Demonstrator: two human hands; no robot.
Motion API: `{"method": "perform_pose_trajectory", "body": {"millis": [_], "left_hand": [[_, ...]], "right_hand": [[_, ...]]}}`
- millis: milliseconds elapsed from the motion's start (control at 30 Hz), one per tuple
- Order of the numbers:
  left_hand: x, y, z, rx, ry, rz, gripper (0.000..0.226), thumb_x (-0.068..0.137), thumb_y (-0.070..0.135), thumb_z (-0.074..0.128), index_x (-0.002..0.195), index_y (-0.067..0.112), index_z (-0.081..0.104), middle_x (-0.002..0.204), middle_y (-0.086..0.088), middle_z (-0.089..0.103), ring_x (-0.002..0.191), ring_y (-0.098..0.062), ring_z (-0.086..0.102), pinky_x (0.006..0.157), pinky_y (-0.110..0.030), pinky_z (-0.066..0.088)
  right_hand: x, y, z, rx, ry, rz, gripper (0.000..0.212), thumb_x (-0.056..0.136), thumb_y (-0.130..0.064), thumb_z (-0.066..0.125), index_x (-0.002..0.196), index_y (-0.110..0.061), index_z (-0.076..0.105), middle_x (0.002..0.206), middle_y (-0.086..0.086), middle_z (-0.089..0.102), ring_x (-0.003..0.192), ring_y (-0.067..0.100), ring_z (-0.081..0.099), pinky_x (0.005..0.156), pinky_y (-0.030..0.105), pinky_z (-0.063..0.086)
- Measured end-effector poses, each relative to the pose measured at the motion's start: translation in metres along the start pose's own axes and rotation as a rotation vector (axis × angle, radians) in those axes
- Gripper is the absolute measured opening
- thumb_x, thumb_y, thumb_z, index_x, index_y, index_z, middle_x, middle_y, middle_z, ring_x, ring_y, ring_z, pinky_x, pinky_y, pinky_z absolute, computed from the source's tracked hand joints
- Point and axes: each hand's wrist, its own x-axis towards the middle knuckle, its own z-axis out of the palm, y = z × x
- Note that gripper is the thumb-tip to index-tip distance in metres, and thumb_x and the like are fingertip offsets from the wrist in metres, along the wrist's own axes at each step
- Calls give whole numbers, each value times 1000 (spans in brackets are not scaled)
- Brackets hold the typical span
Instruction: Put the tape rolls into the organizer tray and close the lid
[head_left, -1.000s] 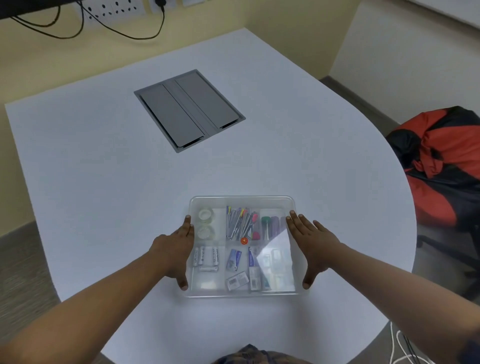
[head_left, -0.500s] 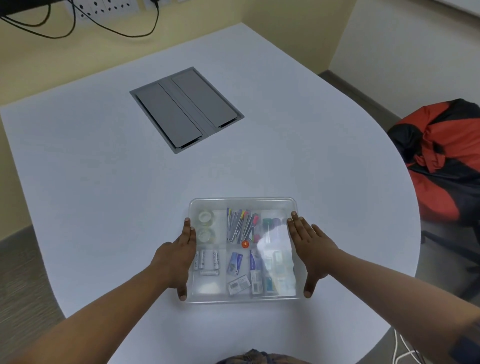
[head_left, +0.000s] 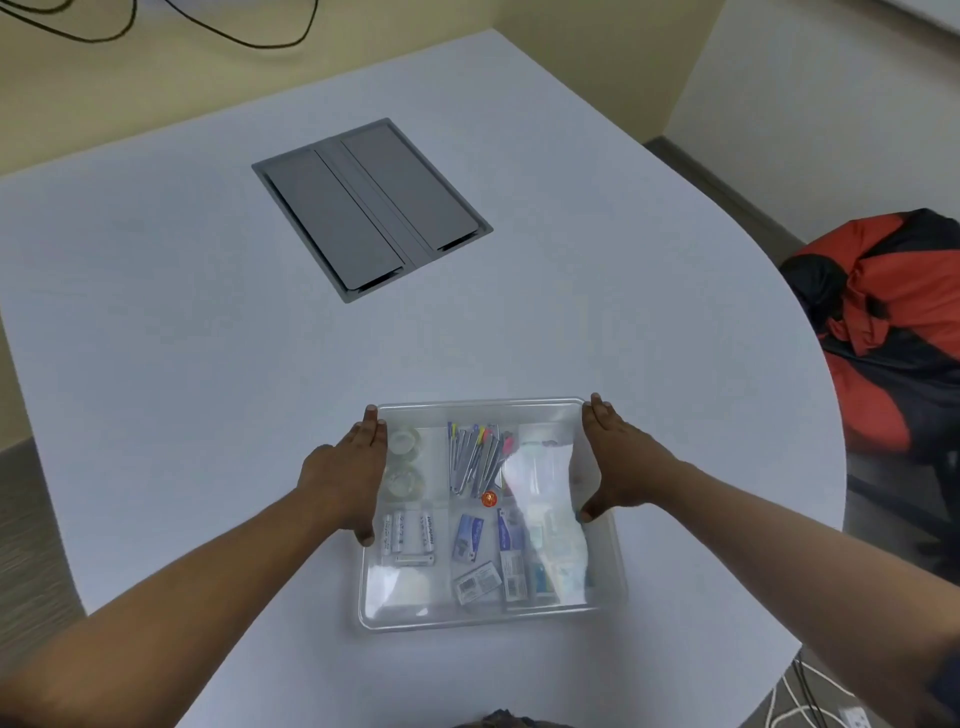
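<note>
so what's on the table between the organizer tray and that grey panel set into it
Nothing: in the head view the table is bare between the organizer tray and the grey panel. Both tape rolls already lie inside the tray.

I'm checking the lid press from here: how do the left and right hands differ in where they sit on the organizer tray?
The left hand lies flat along the left edge of the organizer tray, beside the tape rolls; the right hand lies along the right edge, beside the glare patch. The left hand's thumb reaches nearer the batteries than the right hand's does its near corner. Both are open, fingers pointing away, pressing on the clear lid.
</note>
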Motion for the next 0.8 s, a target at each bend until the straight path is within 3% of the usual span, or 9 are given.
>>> {"method": "perform_pose_trajectory", "body": {"millis": [167,300,400,567,733,800], "left_hand": [[5,0,6,-91,-10,-3,149,49,38,92,148,10,-17,154,-4,-31,140,-18,30,91,-31,46],[8,1,1,-74,-10,-12,150,49,37,93,148,10,-17,153,-3,-32,138,-20,34,91,-31,46],[10,2,-2,-72,-4,-17,150,49,34,93,148,10,-17,154,-5,-31,141,-21,28,95,-31,44],[3,6,-8,-34,6,-34,146,51,36,92,148,4,-13,157,-11,-24,148,-24,-1,113,-38,29],[-11,8,-22,-31,52,-37,133,62,47,84,148,4,-8,159,-13,-13,147,-26,-5,120,-40,11],[-18,14,-29,-86,161,-39,123,70,60,71,149,6,-6,160,-12,-10,147,-24,-5,120,-39,7]], "right_hand": [[4,2,9,-55,47,2,152,49,-64,85,148,-3,-13,159,14,-16,147,26,-4,118,38,15],[6,0,9,-82,45,7,153,49,-65,84,147,-1,-14,159,15,-16,147,26,-6,119,39,13],[6,-3,7,-73,36,10,152,50,-66,83,147,-1,-15,159,14,-17,147,26,-8,119,38,11],[-2,-5,1,-89,27,16,150,53,-70,79,147,0,-15,158,16,-17,146,28,-14,118,38,4],[-13,-20,-7,-72,43,11,138,63,-73,70,148,1,-9,159,19,-13,145,32,-14,120,41,4],[-17,-31,-11,-48,119,-8,127,71,-74,62,149,0,-4,160,17,-10,146,30,-13,120,41,6]]}}
